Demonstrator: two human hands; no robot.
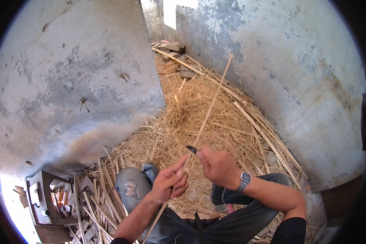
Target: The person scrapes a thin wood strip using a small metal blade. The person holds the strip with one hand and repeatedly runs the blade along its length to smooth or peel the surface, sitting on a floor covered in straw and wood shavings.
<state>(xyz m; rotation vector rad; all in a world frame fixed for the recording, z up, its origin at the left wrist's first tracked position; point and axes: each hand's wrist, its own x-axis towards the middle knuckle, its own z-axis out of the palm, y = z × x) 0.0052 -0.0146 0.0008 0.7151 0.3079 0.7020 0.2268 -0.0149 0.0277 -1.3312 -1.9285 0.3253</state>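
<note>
Left fingers (pixel 175 167) tight around 1 pale strip (pixel 212 101), right fingers (pixel 204 160) around 1 knife (pixel 191 149) beside it

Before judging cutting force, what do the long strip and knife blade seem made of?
Long strip: likely bamboo, possibly wood; matt and unpainted, judging by its pale straw colour and thin, straight form.
Knife blade, at the right hand: probably metal, dark-finished, given its pointed shape, though too small to be sure.

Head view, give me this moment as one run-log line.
left hand: grips pale strip | right hand: holds dark blade, crossing strip in view | ahead: straw-coloured shavings
</note>
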